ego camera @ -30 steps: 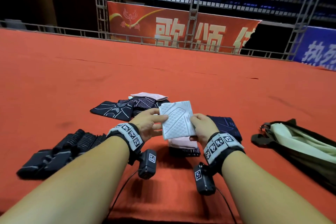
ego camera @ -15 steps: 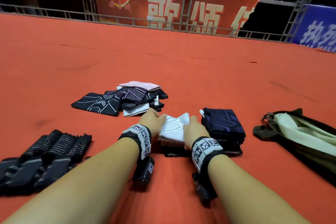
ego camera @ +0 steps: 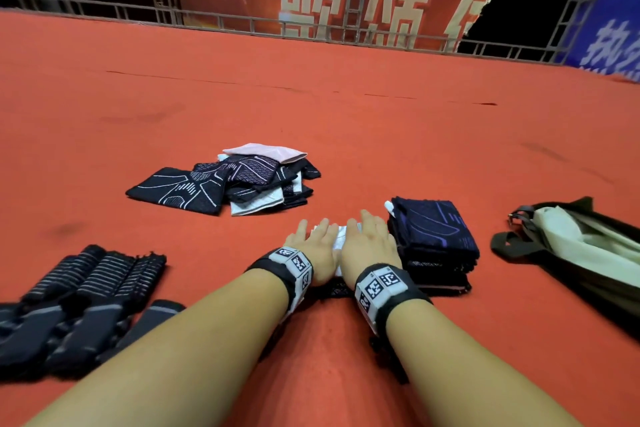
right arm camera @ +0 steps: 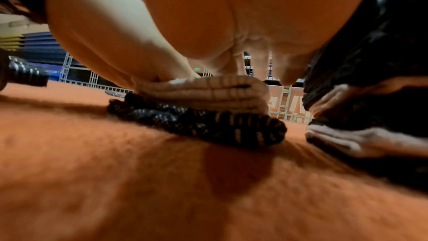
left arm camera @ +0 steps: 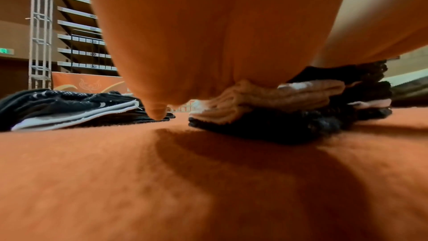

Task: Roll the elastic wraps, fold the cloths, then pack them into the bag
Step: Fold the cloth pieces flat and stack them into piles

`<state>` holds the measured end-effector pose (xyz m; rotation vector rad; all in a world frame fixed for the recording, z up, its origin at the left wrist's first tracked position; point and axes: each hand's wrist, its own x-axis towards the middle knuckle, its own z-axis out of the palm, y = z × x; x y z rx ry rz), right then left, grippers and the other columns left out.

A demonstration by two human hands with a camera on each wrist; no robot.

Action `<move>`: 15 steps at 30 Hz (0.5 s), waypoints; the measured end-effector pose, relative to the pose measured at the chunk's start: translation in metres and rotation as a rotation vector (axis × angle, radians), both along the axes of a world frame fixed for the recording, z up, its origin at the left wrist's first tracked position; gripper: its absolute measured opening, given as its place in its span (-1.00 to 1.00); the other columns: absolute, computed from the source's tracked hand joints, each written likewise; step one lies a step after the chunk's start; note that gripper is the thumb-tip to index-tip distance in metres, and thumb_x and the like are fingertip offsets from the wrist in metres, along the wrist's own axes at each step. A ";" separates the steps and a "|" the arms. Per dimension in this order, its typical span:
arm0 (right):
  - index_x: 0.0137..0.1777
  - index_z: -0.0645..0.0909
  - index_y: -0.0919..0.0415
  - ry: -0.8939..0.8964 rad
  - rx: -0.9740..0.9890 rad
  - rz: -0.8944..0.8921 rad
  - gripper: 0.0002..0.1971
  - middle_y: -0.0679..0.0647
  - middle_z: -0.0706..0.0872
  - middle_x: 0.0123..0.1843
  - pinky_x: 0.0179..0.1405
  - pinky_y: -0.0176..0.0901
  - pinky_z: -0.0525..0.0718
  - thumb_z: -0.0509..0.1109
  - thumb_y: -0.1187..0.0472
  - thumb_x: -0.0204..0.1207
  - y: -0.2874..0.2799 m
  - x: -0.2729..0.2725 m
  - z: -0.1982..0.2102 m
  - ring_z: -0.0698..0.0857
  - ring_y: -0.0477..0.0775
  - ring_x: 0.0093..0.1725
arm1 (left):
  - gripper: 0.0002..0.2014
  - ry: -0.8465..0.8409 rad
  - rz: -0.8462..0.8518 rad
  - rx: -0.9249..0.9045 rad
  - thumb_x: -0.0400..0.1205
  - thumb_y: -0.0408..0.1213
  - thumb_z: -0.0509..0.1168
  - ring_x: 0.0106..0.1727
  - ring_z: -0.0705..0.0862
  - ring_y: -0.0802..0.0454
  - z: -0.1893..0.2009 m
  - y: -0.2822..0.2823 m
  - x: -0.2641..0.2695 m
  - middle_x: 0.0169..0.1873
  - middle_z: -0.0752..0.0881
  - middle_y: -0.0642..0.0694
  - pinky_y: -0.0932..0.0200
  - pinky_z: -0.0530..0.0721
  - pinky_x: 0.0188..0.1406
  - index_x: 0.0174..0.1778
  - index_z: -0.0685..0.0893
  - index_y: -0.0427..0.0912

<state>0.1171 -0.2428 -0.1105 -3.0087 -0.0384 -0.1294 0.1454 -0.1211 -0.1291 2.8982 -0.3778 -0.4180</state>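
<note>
Red carpet under everything. Olive bag far right, mouth agape. Rolled wraps, black w/ grey stripes, lower left, count unclear. Loose cloth pile ahead; 1 dark folded stack beside R hand. Folded white cloth tops a small dark stack; L hand & R hand press it, fingers flat.

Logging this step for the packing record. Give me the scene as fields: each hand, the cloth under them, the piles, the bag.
left hand: flat, pressing the white cloth
right hand: flat, pressing the same cloth
white cloth: folded, on top of a small stack with a dark cloth beneath
folded stack: dark cloths, just right of the hands
unfolded pile: further out, mixed dark, white and pink
elastic wraps: rolled, at left
bag: open, at right
</note>
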 end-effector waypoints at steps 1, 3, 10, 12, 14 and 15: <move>0.70 0.21 0.12 0.049 0.041 0.039 -0.39 0.09 0.10 0.77 0.65 0.09 0.15 0.21 0.06 0.67 0.001 0.003 -0.003 0.06 0.18 0.74 | -0.31 0.029 0.039 0.009 0.80 0.09 -0.03 0.77 -0.29 -0.25 -0.001 -0.002 -0.002 0.78 -0.24 0.09 -0.25 -0.13 0.75 0.80 -0.20 0.09; 0.74 0.13 0.13 0.124 0.116 0.062 -0.40 0.08 0.08 0.79 0.70 0.13 0.07 0.05 0.00 0.73 0.001 0.011 -0.010 -0.01 0.14 0.77 | -0.27 0.066 0.078 0.029 0.77 0.14 -0.01 0.76 -0.35 -0.24 -0.002 -0.005 -0.004 0.76 -0.33 0.16 -0.29 -0.20 0.73 0.77 -0.28 0.18; 0.79 -0.07 0.05 0.386 0.236 -0.006 -0.17 -0.03 -0.19 0.82 0.68 0.30 -0.19 -0.19 -0.43 0.65 -0.004 0.019 -0.013 -0.23 0.06 0.78 | -0.20 0.176 0.112 0.008 0.69 0.33 0.02 0.75 -0.40 -0.24 0.003 -0.004 -0.004 0.71 -0.42 0.24 -0.34 -0.25 0.71 0.71 -0.34 0.34; 0.80 -0.11 0.04 0.406 0.245 -0.006 -0.17 -0.03 -0.22 0.82 0.68 0.33 -0.20 -0.17 -0.43 0.65 -0.004 0.019 -0.012 -0.27 0.08 0.78 | -0.16 0.196 0.103 0.003 0.68 0.35 0.07 0.75 -0.39 -0.25 0.007 -0.004 -0.004 0.71 -0.43 0.23 -0.34 -0.24 0.71 0.71 -0.35 0.33; 0.80 -0.14 0.07 0.422 0.246 0.005 -0.17 0.00 -0.23 0.82 0.67 0.30 -0.25 -0.15 -0.42 0.68 -0.004 0.018 -0.008 -0.28 0.11 0.78 | -0.08 0.203 0.092 0.001 0.64 0.38 0.15 0.75 -0.37 -0.26 0.009 -0.004 -0.005 0.71 -0.43 0.23 -0.35 -0.24 0.71 0.71 -0.35 0.33; 0.80 -0.15 0.09 0.433 0.236 0.013 -0.17 0.02 -0.23 0.82 0.67 0.26 -0.29 -0.15 -0.40 0.69 -0.005 0.018 -0.007 -0.29 0.13 0.77 | -0.06 0.203 0.089 0.000 0.63 0.39 0.18 0.75 -0.37 -0.26 0.008 -0.003 -0.005 0.71 -0.43 0.23 -0.35 -0.25 0.71 0.71 -0.35 0.33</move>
